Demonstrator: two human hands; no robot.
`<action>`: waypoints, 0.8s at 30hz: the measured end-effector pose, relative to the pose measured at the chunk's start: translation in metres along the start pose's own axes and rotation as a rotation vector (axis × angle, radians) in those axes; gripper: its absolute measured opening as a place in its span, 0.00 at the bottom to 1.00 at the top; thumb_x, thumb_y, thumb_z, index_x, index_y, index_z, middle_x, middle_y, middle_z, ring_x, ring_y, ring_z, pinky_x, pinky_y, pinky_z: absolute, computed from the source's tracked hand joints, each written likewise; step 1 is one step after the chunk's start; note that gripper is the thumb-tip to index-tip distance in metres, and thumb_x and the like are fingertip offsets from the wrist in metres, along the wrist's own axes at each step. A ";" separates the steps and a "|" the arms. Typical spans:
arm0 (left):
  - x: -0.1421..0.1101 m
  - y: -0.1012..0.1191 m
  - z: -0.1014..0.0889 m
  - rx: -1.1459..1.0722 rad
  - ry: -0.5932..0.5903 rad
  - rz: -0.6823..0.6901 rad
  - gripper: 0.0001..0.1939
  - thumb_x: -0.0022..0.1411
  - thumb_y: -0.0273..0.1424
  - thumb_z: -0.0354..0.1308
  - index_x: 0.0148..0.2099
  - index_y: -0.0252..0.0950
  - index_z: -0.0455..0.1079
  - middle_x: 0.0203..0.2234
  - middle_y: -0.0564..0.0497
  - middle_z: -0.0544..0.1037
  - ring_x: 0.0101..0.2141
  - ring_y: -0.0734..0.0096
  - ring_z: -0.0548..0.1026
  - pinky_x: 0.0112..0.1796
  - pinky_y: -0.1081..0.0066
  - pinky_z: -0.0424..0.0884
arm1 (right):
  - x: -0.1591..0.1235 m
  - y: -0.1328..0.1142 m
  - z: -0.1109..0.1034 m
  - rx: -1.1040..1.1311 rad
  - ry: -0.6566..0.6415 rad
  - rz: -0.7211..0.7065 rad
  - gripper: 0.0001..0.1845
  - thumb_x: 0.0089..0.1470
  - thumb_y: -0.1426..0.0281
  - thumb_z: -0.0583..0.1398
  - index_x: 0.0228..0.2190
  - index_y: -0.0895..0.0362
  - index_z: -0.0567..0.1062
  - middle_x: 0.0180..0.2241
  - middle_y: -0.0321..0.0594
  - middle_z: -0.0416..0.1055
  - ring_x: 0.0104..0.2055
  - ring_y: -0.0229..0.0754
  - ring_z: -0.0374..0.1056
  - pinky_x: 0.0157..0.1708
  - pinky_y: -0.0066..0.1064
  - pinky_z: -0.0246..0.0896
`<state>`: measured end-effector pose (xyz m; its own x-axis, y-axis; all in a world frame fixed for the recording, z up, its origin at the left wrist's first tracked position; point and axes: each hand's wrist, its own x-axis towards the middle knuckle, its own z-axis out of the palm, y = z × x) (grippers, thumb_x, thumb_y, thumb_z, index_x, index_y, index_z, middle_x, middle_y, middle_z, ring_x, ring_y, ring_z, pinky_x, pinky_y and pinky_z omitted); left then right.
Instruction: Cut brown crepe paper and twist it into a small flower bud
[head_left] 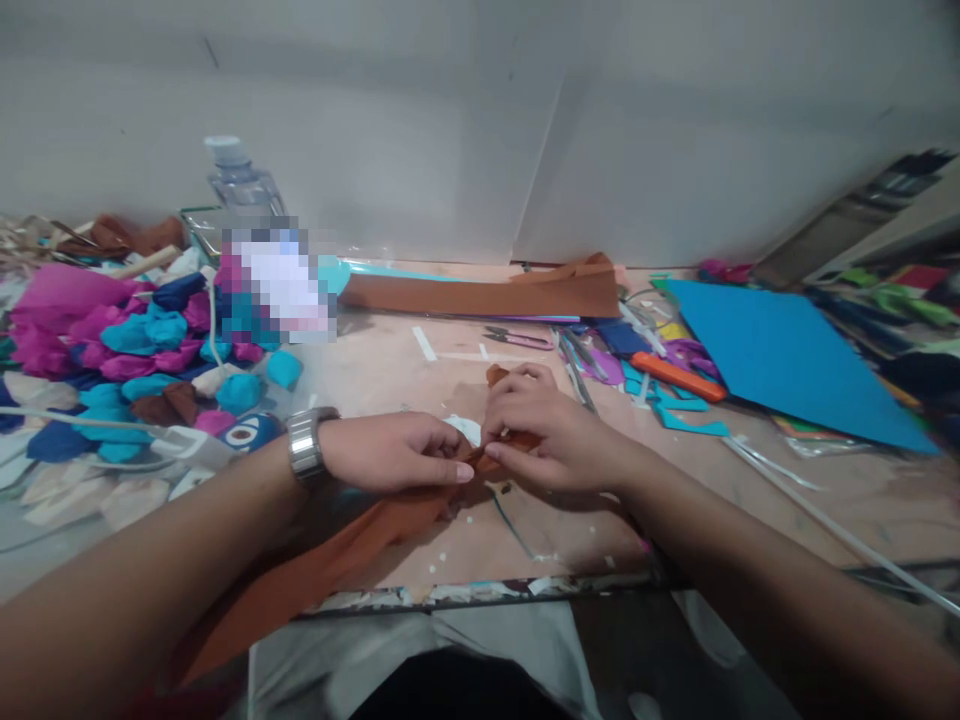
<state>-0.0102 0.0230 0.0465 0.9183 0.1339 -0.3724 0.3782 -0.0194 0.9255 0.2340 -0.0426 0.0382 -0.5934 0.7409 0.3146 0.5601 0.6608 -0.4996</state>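
Note:
A long brown strip (300, 580), which looks like crepe paper, runs from below my left forearm up to both hands. My left hand (401, 450), with a metal watch (304, 445) at the wrist, is closed on it, thumb stretched along the strip. Across from it, my right hand (547, 430) pinches the gathered end of the same strip, and a bit of brown shows above its fingers. The two hands nearly meet over the table. Just behind them a small white piece (465, 428) lies partly hidden.
Crumpled coloured paper pieces (127, 330) and a white cable plug (195, 445) lie at left, below a clear bottle (244, 185). Behind are a folded brown strip (480, 298) and small snips (517, 338). At right lie an orange cutter (679, 377) and a blue sheet (795, 360).

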 end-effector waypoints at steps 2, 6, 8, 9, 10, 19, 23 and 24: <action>0.003 -0.004 0.001 0.083 0.052 0.013 0.18 0.73 0.45 0.56 0.41 0.34 0.72 0.33 0.47 0.83 0.36 0.69 0.81 0.42 0.71 0.75 | -0.001 -0.002 0.005 -0.001 -0.012 0.020 0.04 0.63 0.69 0.62 0.35 0.53 0.78 0.34 0.35 0.75 0.46 0.44 0.68 0.62 0.47 0.45; 0.006 -0.008 0.004 -0.055 0.054 -0.044 0.16 0.74 0.42 0.55 0.43 0.32 0.73 0.40 0.42 0.84 0.34 0.70 0.82 0.36 0.73 0.77 | -0.002 -0.004 0.009 -0.025 -0.038 0.035 0.05 0.65 0.67 0.61 0.36 0.52 0.78 0.34 0.35 0.75 0.47 0.45 0.68 0.62 0.48 0.43; 0.006 -0.009 0.004 -0.095 0.061 -0.075 0.14 0.73 0.38 0.55 0.44 0.32 0.73 0.44 0.40 0.84 0.35 0.70 0.83 0.35 0.74 0.77 | -0.002 -0.005 0.009 -0.031 -0.031 0.029 0.05 0.65 0.68 0.61 0.36 0.52 0.78 0.35 0.36 0.76 0.47 0.45 0.68 0.62 0.48 0.44; 0.005 -0.008 0.004 -0.102 0.062 -0.091 0.12 0.73 0.37 0.55 0.44 0.32 0.73 0.45 0.39 0.84 0.36 0.70 0.83 0.35 0.74 0.77 | -0.001 -0.005 0.008 -0.033 -0.024 0.025 0.05 0.64 0.68 0.61 0.35 0.52 0.77 0.34 0.36 0.76 0.47 0.45 0.68 0.62 0.48 0.44; 0.005 -0.008 0.004 -0.111 0.051 -0.110 0.10 0.72 0.35 0.56 0.44 0.32 0.73 0.46 0.39 0.84 0.37 0.70 0.83 0.34 0.74 0.77 | -0.001 -0.006 0.008 -0.036 -0.016 0.020 0.04 0.63 0.69 0.61 0.35 0.52 0.77 0.34 0.35 0.75 0.46 0.45 0.68 0.63 0.49 0.44; 0.003 -0.011 0.001 -0.361 -0.217 -0.026 0.12 0.65 0.22 0.53 0.47 0.32 0.74 0.42 0.46 0.85 0.40 0.65 0.84 0.43 0.66 0.79 | 0.002 -0.009 0.003 -0.071 0.022 -0.040 0.04 0.59 0.72 0.60 0.32 0.52 0.75 0.31 0.34 0.74 0.42 0.44 0.70 0.65 0.50 0.46; 0.005 -0.011 0.004 -0.289 -0.143 -0.009 0.12 0.72 0.36 0.58 0.45 0.31 0.75 0.43 0.41 0.85 0.38 0.67 0.84 0.42 0.68 0.79 | 0.000 -0.009 0.006 -0.061 0.019 -0.050 0.04 0.60 0.71 0.61 0.33 0.52 0.76 0.31 0.35 0.75 0.41 0.43 0.70 0.67 0.50 0.45; 0.006 -0.011 0.005 -0.261 -0.099 -0.026 0.14 0.73 0.39 0.58 0.45 0.31 0.74 0.42 0.40 0.85 0.37 0.68 0.84 0.40 0.69 0.79 | 0.000 -0.008 0.008 -0.061 0.015 -0.048 0.04 0.60 0.71 0.61 0.33 0.52 0.76 0.31 0.35 0.75 0.41 0.43 0.70 0.67 0.50 0.45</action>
<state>-0.0081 0.0193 0.0332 0.9207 0.0336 -0.3889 0.3703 0.2403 0.8973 0.2248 -0.0491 0.0362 -0.6122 0.7094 0.3492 0.5655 0.7015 -0.4338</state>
